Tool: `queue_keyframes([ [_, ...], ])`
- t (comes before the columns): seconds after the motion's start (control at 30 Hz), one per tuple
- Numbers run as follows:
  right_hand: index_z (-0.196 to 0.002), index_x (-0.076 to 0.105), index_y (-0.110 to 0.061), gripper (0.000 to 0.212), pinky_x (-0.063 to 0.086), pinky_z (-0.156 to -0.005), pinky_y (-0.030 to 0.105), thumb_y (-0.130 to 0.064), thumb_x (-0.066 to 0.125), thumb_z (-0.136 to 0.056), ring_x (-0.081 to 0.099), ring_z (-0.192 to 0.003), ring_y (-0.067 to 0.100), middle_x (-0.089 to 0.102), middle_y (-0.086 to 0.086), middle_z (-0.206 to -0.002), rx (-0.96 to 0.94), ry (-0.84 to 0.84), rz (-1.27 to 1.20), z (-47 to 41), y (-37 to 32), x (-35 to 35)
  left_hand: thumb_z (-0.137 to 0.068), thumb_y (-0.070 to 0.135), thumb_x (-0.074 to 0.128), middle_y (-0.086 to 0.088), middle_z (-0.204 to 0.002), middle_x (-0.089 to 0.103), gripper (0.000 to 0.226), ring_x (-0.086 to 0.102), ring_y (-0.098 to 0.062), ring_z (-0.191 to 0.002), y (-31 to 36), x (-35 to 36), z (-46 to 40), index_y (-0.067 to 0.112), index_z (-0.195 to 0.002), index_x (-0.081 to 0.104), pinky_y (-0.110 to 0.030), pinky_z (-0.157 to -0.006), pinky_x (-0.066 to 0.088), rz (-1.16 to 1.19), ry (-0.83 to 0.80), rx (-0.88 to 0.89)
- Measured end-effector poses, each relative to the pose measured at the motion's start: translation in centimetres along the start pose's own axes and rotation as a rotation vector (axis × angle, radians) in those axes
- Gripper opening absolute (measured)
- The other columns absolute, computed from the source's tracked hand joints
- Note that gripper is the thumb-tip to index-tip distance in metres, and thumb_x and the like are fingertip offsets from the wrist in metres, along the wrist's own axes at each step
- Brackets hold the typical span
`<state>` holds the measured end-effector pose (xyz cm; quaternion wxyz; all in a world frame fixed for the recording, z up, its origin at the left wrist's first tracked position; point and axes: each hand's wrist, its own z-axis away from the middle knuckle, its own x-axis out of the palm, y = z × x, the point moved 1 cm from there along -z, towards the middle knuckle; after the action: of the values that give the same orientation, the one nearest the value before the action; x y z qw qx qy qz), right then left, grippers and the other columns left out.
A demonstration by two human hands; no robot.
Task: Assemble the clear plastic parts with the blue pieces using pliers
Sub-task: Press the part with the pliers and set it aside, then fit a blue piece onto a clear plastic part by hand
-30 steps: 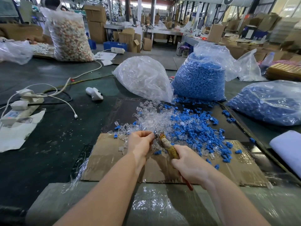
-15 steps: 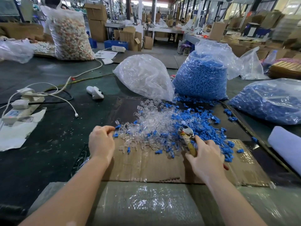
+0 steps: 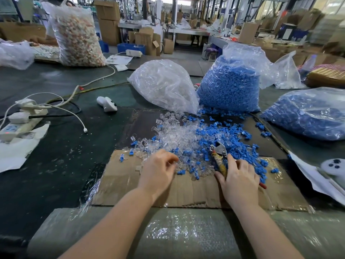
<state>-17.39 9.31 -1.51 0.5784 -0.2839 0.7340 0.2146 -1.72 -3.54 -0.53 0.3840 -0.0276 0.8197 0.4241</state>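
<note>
A heap of clear plastic parts (image 3: 173,135) mixed with small blue pieces (image 3: 220,135) lies on a cardboard sheet (image 3: 186,191). My right hand (image 3: 240,178) grips the worn handles of the pliers (image 3: 218,152), whose metal jaws point up into the blue pieces. My left hand (image 3: 158,171) sits at the near edge of the heap with its fingers curled in among the clear parts; what it holds is hidden by the fingers.
Behind the heap stand a bag of clear parts (image 3: 164,85) and a bag of blue pieces (image 3: 229,85); another blue bag (image 3: 308,113) lies right. A power strip (image 3: 20,126) with cables and a white device (image 3: 107,104) sit left.
My left hand has swung back from the far left edge of the cardboard to the near edge of the heap. My right hand and the pliers stay almost in place.
</note>
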Motion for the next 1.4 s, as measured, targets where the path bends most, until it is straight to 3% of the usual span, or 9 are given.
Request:
queue_keyframes([
  [0.17,-0.147,0.018,-0.023,0.067,0.033,-0.101,0.036,-0.059,0.034,-0.092,0.038,-0.124,0.024,0.039,0.006,-0.136,0.000,-0.019,0.012,0.0,0.0,0.0,-0.086,0.021,0.063,0.010,-0.098,0.050,0.034,0.053,-0.002,-0.081,1.6,3.4,0.8,0.021,-0.119,0.059,-0.014,-0.084,0.046,0.031,-0.198,0.035],
  [0.23,-0.147,0.018,-0.023,0.067,0.033,-0.101,0.037,-0.058,0.035,-0.093,0.037,-0.124,0.025,0.038,0.007,-0.136,-0.001,-0.018,0.013,0.1,-0.1,0.0,-0.086,0.024,0.064,0.012,-0.097,0.045,0.034,0.051,-0.003,-0.083,1.9,4.0,0.9,0.023,-0.119,0.059,-0.006,-0.080,0.040,0.014,-0.219,0.038],
  [0.33,-0.148,0.017,-0.023,0.068,0.032,-0.102,0.039,-0.058,0.036,-0.093,0.036,-0.126,0.025,0.038,0.006,-0.139,-0.008,-0.028,0.000,-0.1,-0.1,-0.2,-0.086,0.022,0.063,0.012,-0.096,0.048,0.026,0.048,0.000,-0.086,1.8,4.1,0.9,0.021,-0.112,0.063,0.004,-0.073,0.033,0.030,-0.175,0.007],
  [0.5,-0.148,0.018,-0.024,0.070,0.029,-0.105,0.042,-0.058,0.040,-0.091,0.033,-0.129,0.025,0.036,0.005,-0.141,-0.003,-0.057,0.000,0.0,-0.1,-0.5,-0.086,0.017,0.062,0.012,-0.094,0.056,0.020,0.050,0.000,-0.086,1.4,3.7,1.1,0.017,-0.106,0.063,0.002,-0.074,0.037,0.120,-0.081,-0.068],
  [0.6,-0.136,0.046,-0.020,0.058,0.033,-0.098,0.048,-0.042,0.063,-0.085,0.044,-0.118,0.029,0.050,0.008,-0.128,-0.094,0.112,-0.138,0.4,-0.8,-0.9,-0.087,0.012,0.061,0.014,-0.093,0.054,0.020,0.051,0.000,-0.086,1.3,3.6,1.1,0.022,-0.104,0.063,-0.001,-0.073,0.038,0.179,-0.049,-0.099],
  [0.73,-0.093,0.071,-0.018,0.023,0.040,-0.082,0.043,-0.015,0.078,-0.071,0.058,-0.088,0.026,0.063,0.001,-0.092,-0.350,0.255,-0.290,0.9,-2.1,-0.6,-0.087,0.008,0.062,0.011,-0.087,0.049,0.020,0.052,-0.006,-0.085,1.0,3.5,0.9,0.023,-0.099,0.068,-0.003,-0.074,0.037,0.234,-0.030,-0.143],
  [1.0,-0.081,0.069,-0.020,0.011,0.043,-0.075,0.040,-0.013,0.074,-0.075,0.061,-0.079,0.024,0.066,-0.002,-0.080,-0.326,0.272,-0.340,1.2,-3.2,-0.3,-0.083,0.010,0.067,0.012,-0.084,0.056,0.022,0.052,0.003,-0.073,0.8,3.4,1.2,0.030,-0.075,0.059,-0.003,-0.068,0.039,0.313,0.023,-0.186],
  [1.27,-0.066,0.061,-0.021,0.020,0.044,-0.066,0.035,-0.031,0.077,-0.072,0.057,-0.063,0.020,0.061,-0.006,-0.064,-0.390,0.268,-0.292,2.1,-4.3,-0.6,-0.084,0.014,0.067,0.013,-0.085,0.066,0.011,0.059,0.004,-0.083,0.6,3.8,1.2,0.022,-0.091,0.070,-0.002,-0.075,0.041,0.355,0.021,-0.188],
  [1.4,-0.065,0.060,-0.022,0.023,0.045,-0.062,0.032,-0.018,0.082,-0.067,0.057,-0.059,0.018,0.060,-0.006,-0.059,-0.342,0.214,-0.289,2.0,-4.9,-0.4,-0.083,0.011,0.068,0.015,-0.082,0.065,0.012,0.058,0.011,-0.078,0.6,3.7,1.2,0.021,-0.088,0.071,0.001,-0.071,0.039,0.384,0.045,-0.209],
])
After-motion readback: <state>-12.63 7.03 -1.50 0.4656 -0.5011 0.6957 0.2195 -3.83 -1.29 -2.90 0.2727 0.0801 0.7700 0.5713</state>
